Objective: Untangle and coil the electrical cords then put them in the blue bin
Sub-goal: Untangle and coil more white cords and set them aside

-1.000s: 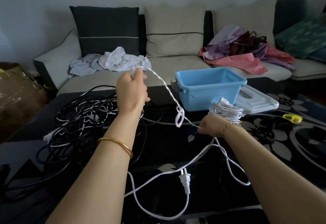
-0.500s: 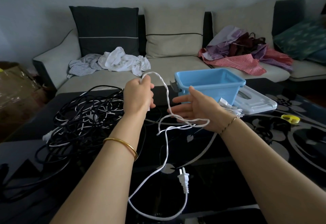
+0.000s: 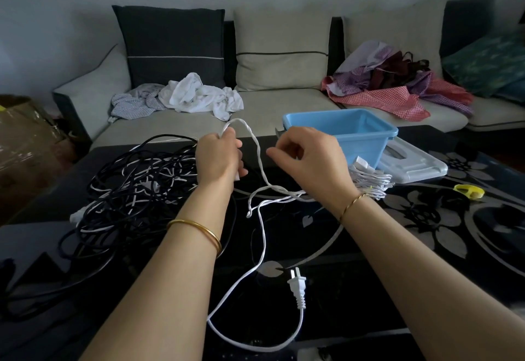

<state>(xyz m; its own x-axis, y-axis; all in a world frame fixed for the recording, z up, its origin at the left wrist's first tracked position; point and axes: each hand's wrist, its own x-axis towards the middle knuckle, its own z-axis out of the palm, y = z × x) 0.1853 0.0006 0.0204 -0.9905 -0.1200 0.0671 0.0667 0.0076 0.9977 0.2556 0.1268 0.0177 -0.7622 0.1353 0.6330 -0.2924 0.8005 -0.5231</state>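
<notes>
Early stage: the left hand (image 3: 218, 156) grips a raised loop of white cord (image 3: 260, 159), and the slack trails below the grip to the plug (image 3: 297, 286). The right hand (image 3: 309, 156) is curled just right of the loop; I can't tell if it pinches anything. The black tangle (image 3: 136, 187) left of the grip is untouched. The blue bin (image 3: 365, 144) beyond looks empty, with a white bundle (image 3: 369, 183) beside it.

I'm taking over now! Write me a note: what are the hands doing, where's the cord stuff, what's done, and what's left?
Left hand: grips a loop of the white cord, held above the table.
Right hand: fingers are curled beside the cord; I cannot tell if it has a grip.
The plug lies on the table. A coiled white bundle lies beside the blue bin.
Done: that bundle looks coiled. No cord shows in the bin.
Left: coil this cord, untangle the black and white pile, then put everything in the bin.
</notes>
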